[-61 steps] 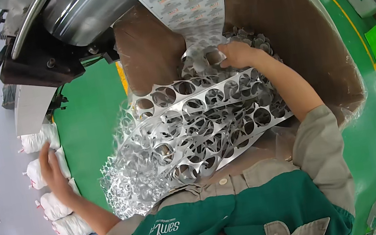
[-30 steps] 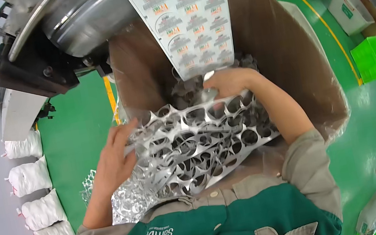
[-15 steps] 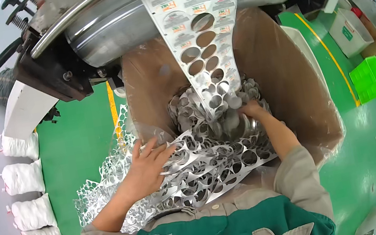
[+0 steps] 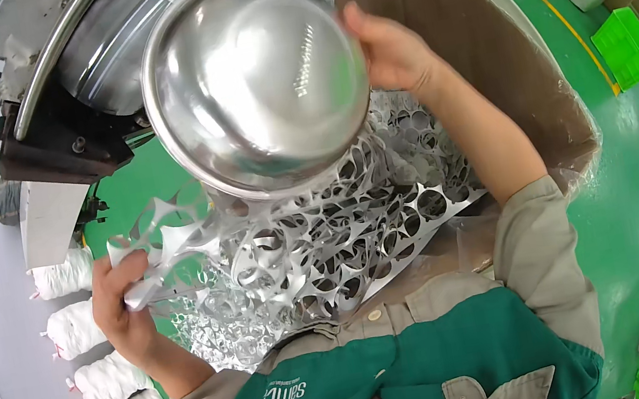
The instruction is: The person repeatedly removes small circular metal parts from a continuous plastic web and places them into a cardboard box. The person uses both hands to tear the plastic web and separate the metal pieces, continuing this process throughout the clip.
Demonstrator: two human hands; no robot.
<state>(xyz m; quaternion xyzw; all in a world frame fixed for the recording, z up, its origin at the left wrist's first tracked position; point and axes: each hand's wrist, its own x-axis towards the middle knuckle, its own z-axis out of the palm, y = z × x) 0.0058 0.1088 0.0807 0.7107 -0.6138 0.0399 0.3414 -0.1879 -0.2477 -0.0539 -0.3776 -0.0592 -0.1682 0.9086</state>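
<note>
Left hand (image 4: pixel 126 304) clutching punched foil (image 4: pixel 176 239), right hand (image 4: pixel 398 51) gripping steel bowl (image 4: pixel 257 87), apparently by rim; bowl aloft, foil not yet off scrap heap (image 4: pixel 307 273).

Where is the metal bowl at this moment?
In the head view, the metal bowl is at upper centre, held by the right hand, with punched silver strips below.

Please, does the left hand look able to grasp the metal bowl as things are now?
Probably not at once: the left hand is occupied with the punched foil strip, and would likely need to release it first. The metal bowl is in the right hand.
</note>
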